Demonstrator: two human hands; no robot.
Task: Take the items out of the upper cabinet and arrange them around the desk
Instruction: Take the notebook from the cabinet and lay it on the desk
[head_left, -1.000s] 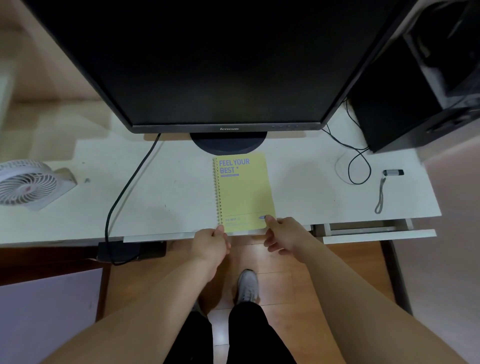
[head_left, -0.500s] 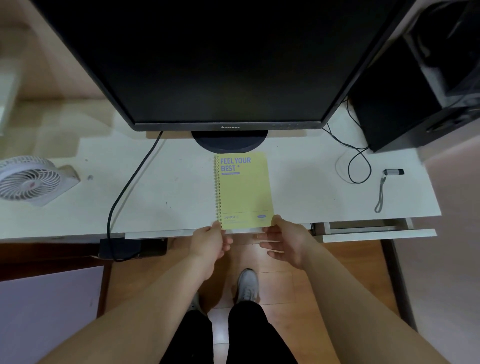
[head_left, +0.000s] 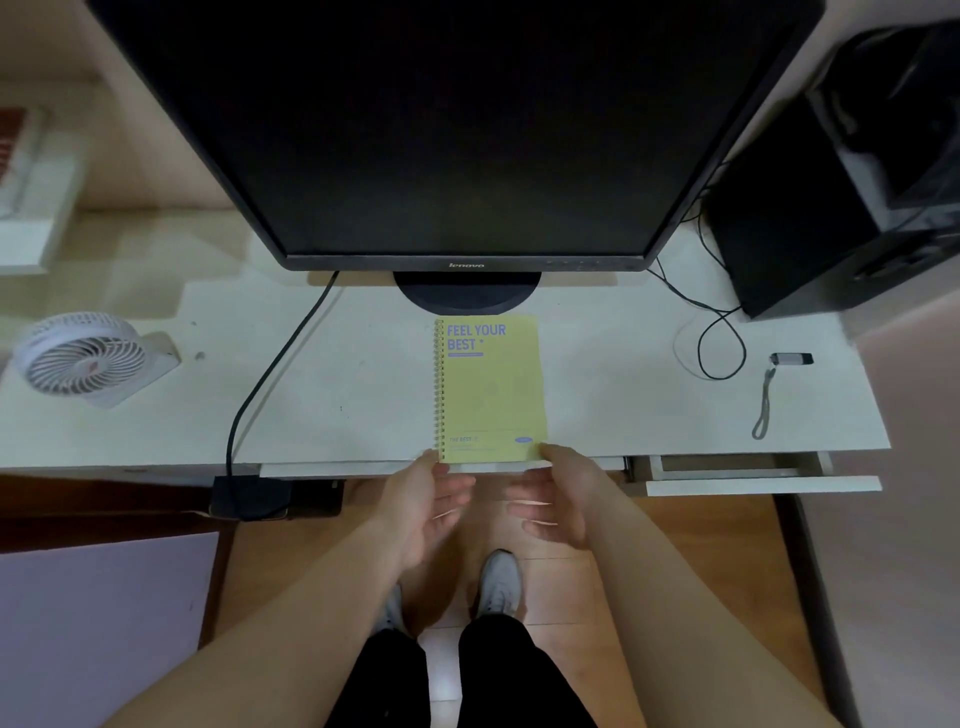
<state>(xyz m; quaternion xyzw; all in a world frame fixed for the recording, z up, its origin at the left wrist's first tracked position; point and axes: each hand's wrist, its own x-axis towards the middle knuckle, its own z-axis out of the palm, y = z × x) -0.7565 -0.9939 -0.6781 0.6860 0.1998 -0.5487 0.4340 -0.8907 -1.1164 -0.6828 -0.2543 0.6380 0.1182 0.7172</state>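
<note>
Both the left hand (head_left: 426, 499) and right hand (head_left: 561, 493) hang loose-fingered, palms facing, thumbs touching the yellow spiral notebook's (head_left: 491, 387) near corners on the desk (head_left: 363, 374).

Notebook (head_left: 491, 389): matt yellow paper cover, metal spiral binding. Surface (head_left: 363, 374): smooth, matt white. Fan (head_left: 83, 358): white plastic. Monitor (head_left: 457, 130): black, matt bezel. Floor (head_left: 571, 587): glossy wood.

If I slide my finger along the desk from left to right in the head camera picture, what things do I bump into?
White fan → black cable → yellow notebook → looped wire → USB stick on a strap.
</note>
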